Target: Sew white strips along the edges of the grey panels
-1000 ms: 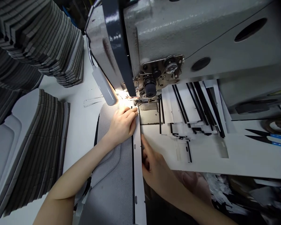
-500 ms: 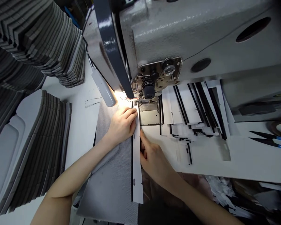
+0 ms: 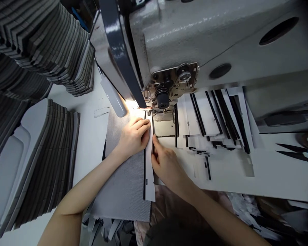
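A long white strip (image 3: 149, 182) with a black edge and small slots lies along the right edge of a grey fabric panel (image 3: 120, 186). Both run up to the presser foot (image 3: 149, 112) of a sewing machine (image 3: 215, 37). Just before the foot, my left hand (image 3: 133, 137) presses on the strip and panel, fingers bent and held together. My right hand (image 3: 166, 164) is at the strip's right edge, index finger pointing toward the foot and thumb against the edge. Its other fingers are curled and partly hidden.
Tall stacks of grey padded pieces (image 3: 48, 153) stand at the left. More white strips with black edges (image 3: 197, 116) lie spread under the machine arm. Blue-handled scissors (image 3: 297, 152) rest at the right. A lamp (image 3: 114, 95) hangs beside the needle area.
The strip and grey panel have slid forward under the presser foot, so their near ends sit higher in view. My right hand has moved slightly forward; my left hand stays nearly in place.
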Tool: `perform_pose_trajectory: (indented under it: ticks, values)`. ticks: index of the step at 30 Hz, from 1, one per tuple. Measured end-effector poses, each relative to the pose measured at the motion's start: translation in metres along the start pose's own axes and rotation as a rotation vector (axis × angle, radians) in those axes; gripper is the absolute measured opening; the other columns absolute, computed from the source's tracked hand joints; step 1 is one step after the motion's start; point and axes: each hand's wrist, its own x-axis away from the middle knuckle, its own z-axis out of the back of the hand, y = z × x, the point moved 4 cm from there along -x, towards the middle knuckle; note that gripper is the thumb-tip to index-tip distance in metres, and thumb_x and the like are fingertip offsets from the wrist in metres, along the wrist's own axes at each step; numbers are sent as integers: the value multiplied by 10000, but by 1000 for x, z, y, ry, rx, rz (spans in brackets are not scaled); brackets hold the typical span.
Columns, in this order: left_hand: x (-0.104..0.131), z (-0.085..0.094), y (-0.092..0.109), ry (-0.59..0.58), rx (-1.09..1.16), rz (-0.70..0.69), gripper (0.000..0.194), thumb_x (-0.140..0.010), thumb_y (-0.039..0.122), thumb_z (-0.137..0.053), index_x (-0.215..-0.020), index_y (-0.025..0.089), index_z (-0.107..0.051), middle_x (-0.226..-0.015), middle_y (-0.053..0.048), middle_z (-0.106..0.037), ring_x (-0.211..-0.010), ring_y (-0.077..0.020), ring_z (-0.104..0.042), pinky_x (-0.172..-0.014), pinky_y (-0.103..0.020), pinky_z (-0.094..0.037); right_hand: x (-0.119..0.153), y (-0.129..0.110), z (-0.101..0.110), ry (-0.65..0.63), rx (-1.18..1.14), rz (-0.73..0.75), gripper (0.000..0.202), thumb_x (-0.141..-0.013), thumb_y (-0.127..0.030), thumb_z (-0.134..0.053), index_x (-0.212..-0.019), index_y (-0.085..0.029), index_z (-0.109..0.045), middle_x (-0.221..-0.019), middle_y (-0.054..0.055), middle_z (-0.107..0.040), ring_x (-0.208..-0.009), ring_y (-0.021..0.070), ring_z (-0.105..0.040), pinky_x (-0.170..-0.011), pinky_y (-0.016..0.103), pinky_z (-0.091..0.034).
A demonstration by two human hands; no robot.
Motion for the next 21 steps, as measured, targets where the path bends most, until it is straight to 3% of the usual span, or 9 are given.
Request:
perform_pose_trajectory:
  ticks: [7,12,16,21]
  values:
    - [-13,-6,-15,13,-17,-32,181,-930,141,-496,-983,169,-667,-1051,-87,-720,-998,-219,-647,-883,-384,-576,27,5,-9,-181,-135,-83,780,-913,-179,-422,-1614,-72,-96,-786,40,-568,-614,149,-476,-578,268,-447]
    - [-10,0,-3,13,-67,-41,157,-932,141,-521,-883,180,-664,-1000,-52,-745,-933,-213,-635,-836,-380,-580,16,8,-4,-118,-162,-84,781,-846,-84,-444,-1593,-73,-218,-745,6,-524,-606,130,-446,-559,232,-412]
    - [0,5,13,-30,-83,19,186,-913,109,-528,-1010,167,-676,-1097,-72,-739,-957,-227,-634,-819,-394,-593,3,7,2,-77,-162,-63,742,-831,-66,-440,-1561,-56,-308,-701,-3,-507,-612,145,-470,-565,242,-424]
    - [1,0,8,1,-58,53,222,-924,106,-503,-1040,179,-678,-1105,-69,-737,-964,-219,-641,-870,-417,-585,-6,4,6,-10,-99,-24,699,-842,-80,-422,-1536,-28,-353,-651,-5,-512,-609,165,-503,-638,289,-475]
